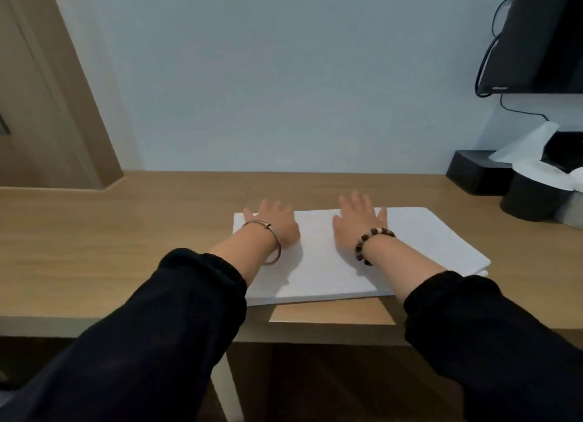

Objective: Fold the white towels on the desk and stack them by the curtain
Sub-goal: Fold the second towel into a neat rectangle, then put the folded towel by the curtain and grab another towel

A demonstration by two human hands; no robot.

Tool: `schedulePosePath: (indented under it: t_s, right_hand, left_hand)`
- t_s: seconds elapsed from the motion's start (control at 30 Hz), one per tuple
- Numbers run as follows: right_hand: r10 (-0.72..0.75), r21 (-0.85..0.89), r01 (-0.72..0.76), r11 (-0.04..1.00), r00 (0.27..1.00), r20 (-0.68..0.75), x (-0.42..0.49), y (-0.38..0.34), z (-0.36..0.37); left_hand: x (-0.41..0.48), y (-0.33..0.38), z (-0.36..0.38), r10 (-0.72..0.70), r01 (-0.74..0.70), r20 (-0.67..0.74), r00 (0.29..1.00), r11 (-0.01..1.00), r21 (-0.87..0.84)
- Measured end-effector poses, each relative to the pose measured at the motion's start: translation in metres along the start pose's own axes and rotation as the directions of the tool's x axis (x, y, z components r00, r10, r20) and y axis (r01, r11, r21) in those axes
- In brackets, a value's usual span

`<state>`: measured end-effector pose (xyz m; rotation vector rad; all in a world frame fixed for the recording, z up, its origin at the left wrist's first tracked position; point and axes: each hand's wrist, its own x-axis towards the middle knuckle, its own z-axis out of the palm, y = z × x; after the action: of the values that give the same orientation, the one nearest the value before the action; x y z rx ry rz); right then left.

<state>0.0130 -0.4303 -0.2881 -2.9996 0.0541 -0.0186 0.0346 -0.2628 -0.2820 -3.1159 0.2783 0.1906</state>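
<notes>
Black sleeves (157, 327) cross front edge of tabletop (94, 248). Folded towel (318, 263) flat, just behind front edge, right of middle. Left grip (277, 226) open, palm down on towel's far left corner, fingertips past far edge. Right grip (358, 224) open, palm flat on towel's far middle, fingers spread. Bangle (279, 245) on left wrist, beads (359, 248) on right. Black tissue box (473, 175) at far right corner. Screen (542, 36) on wall above.
</notes>
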Motion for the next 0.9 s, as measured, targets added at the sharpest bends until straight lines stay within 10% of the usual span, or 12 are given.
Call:
schedulePosePath:
  t_s: [0.37, 0.9]
  right_hand:
    - [0.006, -0.014, -0.005, 1.0, 0.997, 0.08, 0.019, 0.017, 0.025]
    - [-0.171, -0.11, 0.294, 0.949, 0.778, 0.605, 0.09, 0.05, -0.049]
  left_hand:
    - [0.002, 0.008, 0.04, 0.03, -0.054, -0.184, 0.983, 0.99, -0.127]
    - [0.045, -0.025, -0.049, -0.044, 0.099, 0.434, 0.9, 0.99, -0.104]
